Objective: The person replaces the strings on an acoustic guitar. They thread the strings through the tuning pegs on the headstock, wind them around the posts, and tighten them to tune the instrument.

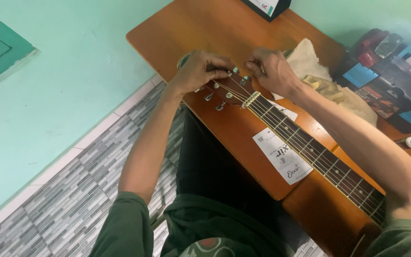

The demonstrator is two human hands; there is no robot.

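Guitar: one guitar point(310, 147) lies across one wooden table point(205, 28), its neck running from 4 o'clock up to the headstock point(231, 91) near the picture's middle.
Left hand point(198, 71): at the headstock's 10 o'clock side, fingers curled and pinched on its far end; just what they pinch is hidden.
Right hand point(272, 69): at the headstock's 1 o'clock, fingertips pressed together; what they pinch I cannot tell.
Tuning pegs: three silver pegs point(215, 100) show along the near edge.
Paper: one white packet point(281, 154) lies flat beside the neck, at its 7 o'clock.
Cloth: one cream cloth point(310, 62) lies at 2 o'clock of the right hand.
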